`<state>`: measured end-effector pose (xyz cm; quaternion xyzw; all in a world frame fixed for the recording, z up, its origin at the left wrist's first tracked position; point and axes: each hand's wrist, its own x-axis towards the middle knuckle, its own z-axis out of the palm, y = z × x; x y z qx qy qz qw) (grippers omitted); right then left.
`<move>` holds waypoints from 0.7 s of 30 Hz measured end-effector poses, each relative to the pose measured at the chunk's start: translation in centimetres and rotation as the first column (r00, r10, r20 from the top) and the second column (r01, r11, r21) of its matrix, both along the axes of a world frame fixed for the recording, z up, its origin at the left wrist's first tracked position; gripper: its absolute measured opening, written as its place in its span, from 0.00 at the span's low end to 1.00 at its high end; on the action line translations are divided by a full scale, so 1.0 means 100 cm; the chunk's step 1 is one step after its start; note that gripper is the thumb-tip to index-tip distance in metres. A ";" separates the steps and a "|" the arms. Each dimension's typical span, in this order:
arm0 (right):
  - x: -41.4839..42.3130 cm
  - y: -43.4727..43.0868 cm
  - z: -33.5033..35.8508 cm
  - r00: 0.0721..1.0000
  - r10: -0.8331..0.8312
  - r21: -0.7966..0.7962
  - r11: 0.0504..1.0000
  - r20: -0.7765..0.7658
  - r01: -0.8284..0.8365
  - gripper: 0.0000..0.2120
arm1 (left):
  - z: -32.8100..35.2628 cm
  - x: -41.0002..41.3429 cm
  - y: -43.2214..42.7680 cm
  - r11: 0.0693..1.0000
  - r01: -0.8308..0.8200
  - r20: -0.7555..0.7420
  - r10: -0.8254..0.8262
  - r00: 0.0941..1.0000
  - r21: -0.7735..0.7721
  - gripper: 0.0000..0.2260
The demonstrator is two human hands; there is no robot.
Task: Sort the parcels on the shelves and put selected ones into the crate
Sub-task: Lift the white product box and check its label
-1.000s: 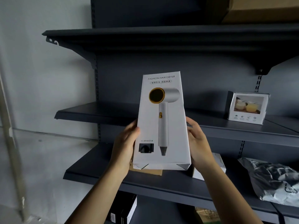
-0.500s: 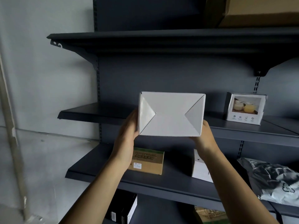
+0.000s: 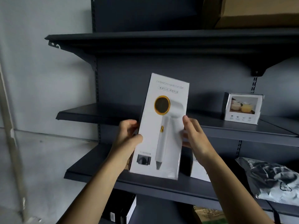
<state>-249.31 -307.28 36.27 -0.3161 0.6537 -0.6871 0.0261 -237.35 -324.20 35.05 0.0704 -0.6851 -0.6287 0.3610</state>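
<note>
The person is holding the box (image 3: 161,126) up in front of the shelving, resting on nothing, with one hand on each side. The left hand (image 3: 127,136) is gripping the left edge, its thumb lying on the printed front and its fingers going round behind. The right hand (image 3: 194,135) is pressing against the right edge with fingers that are looking nearly straight. Its thumb is hiding behind the box, so I am not seeing a full wrap on that side.

The box is standing on end, its long axis running up and away from the wrists. The top is leaning slightly toward the right hand and the printed face is facing the person. Both hands are sitting about halfway up its length. The lower half is hanging below them, in front of the shelf (image 3: 97,167) beneath.

To me this is looking like checking, not placing. The crate is not showing anywhere, so I cannot tell which way it is lying from either hand. The left hand is holding more firmly, so it is probably the one to carry. The tall box will likely need tipping to go in lengthwise. Beyond the right hand a bag (image 3: 271,180) is lying on the same shelf.
</note>
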 end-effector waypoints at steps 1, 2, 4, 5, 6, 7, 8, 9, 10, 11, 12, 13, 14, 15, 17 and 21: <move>0.000 -0.002 -0.001 1.000 -0.013 -0.004 1.000 -0.019 0.013 0.21 | 0.000 0.000 0.001 1.000 0.005 -0.016 -0.005 1.000 -0.017 0.25; -0.002 -0.003 -0.002 0.999 -0.024 -0.018 1.000 -0.040 0.024 0.20 | -0.001 -0.001 0.000 0.999 0.002 -0.017 -0.003 1.000 -0.032 0.27; -0.003 -0.004 -0.006 0.993 -0.002 -0.026 1.000 -0.119 -0.001 0.20 | 0.001 0.000 -0.002 0.997 -0.019 0.023 0.021 1.000 -0.069 0.29; -0.003 -0.004 -0.007 0.984 0.023 0.001 1.000 -0.175 -0.023 0.22 | 0.003 -0.001 -0.003 0.995 -0.032 0.056 0.038 0.998 -0.095 0.28; -0.003 -0.005 -0.009 0.974 0.044 0.035 0.999 -0.222 -0.037 0.23 | 0.004 -0.001 -0.004 0.992 -0.047 0.081 0.057 0.995 -0.121 0.28; -0.002 -0.006 -0.010 0.966 0.059 0.059 0.997 -0.252 -0.046 0.24 | 0.006 -0.001 -0.005 0.988 -0.064 0.089 0.077 0.993 -0.139 0.27; 0.000 -0.008 -0.011 0.963 0.070 0.062 0.997 -0.262 -0.056 0.25 | 0.007 -0.001 -0.005 0.986 -0.078 0.076 0.091 0.993 -0.148 0.26; 0.000 -0.009 -0.013 0.963 0.083 0.049 0.996 -0.256 -0.072 0.25 | 0.008 0.000 -0.005 0.985 -0.091 0.055 0.100 0.993 -0.149 0.26; 0.001 -0.010 -0.014 0.965 0.097 0.033 0.995 -0.243 -0.092 0.25 | 0.010 0.002 -0.005 0.986 -0.095 0.039 0.102 0.994 -0.140 0.26; 0.001 -0.010 -0.016 0.965 0.114 0.027 0.994 -0.235 -0.110 0.25 | 0.010 0.004 -0.004 0.987 -0.094 0.026 0.098 0.995 -0.127 0.26; 0.001 -0.010 -0.017 0.961 0.136 0.032 0.991 -0.240 -0.132 0.26 | 0.010 0.006 -0.005 0.989 -0.091 0.014 0.093 0.996 -0.119 0.26; 0.002 -0.009 -0.019 0.953 0.158 0.044 0.987 -0.257 -0.152 0.26 | 0.009 0.008 -0.005 0.989 -0.088 0.004 0.089 0.996 -0.119 0.26; 0.003 -0.008 -0.020 0.946 0.180 0.060 0.984 -0.271 -0.171 0.27 | 0.007 0.009 -0.006 0.988 -0.090 0.006 0.092 0.996 -0.122 0.26; 0.003 -0.007 -0.021 0.940 0.200 0.072 0.980 -0.276 -0.188 0.27 | 0.006 0.011 -0.006 0.987 -0.093 0.009 0.095 0.995 -0.133 0.26; 0.002 -0.006 -0.023 0.933 0.234 0.090 0.972 -0.274 -0.218 0.29 | 0.003 0.014 -0.004 0.983 -0.101 0.009 0.103 0.995 -0.153 0.27; 0.001 -0.002 -0.024 0.919 0.280 0.129 0.959 -0.278 -0.253 0.31 | -0.001 0.018 0.000 0.979 -0.130 -0.007 0.131 0.991 -0.154 0.27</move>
